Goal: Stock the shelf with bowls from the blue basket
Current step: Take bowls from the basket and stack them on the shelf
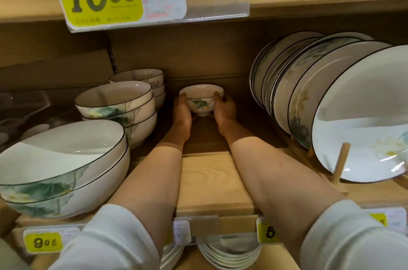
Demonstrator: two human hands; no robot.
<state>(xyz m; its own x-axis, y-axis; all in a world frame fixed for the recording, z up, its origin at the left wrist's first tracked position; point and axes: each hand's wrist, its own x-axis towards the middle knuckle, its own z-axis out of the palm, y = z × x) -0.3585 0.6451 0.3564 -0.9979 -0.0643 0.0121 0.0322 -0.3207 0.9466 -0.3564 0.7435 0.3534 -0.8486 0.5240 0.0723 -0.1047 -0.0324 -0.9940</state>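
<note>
Both hands, left hand [182, 113] and right hand [224, 111], cup upright small bowl [201, 100], mouth upward.

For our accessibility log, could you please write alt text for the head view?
The left hand and right hand hold a small leaf-patterned bowl deep in a shelf, between stacked bowls at left and upright racked plates at right.

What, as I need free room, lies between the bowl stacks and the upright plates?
Head view: left hand and right hand hold a small bowl there; otherwise bare shelf.
</note>
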